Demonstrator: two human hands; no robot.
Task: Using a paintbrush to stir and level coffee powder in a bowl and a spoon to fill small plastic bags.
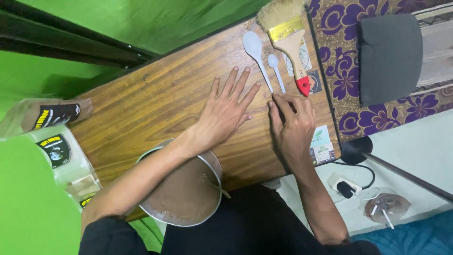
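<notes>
Left hand (225, 113) lay flat, empty, mid-bench (155, 99); right hand (293, 123) pinched at large white spoon (256, 55) handle near far edge. Picking-up step, probably; needed firmer pinch first.

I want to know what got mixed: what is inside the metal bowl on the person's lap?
The metal bowl holds brown powder or paste, with a thin utensil handle sticking out at its rim. The left forearm crosses over it, hiding part of the contents.

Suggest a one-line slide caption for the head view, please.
Left hand flat on wooden table, right hand at two white spoons beside a paintbrush.
</notes>
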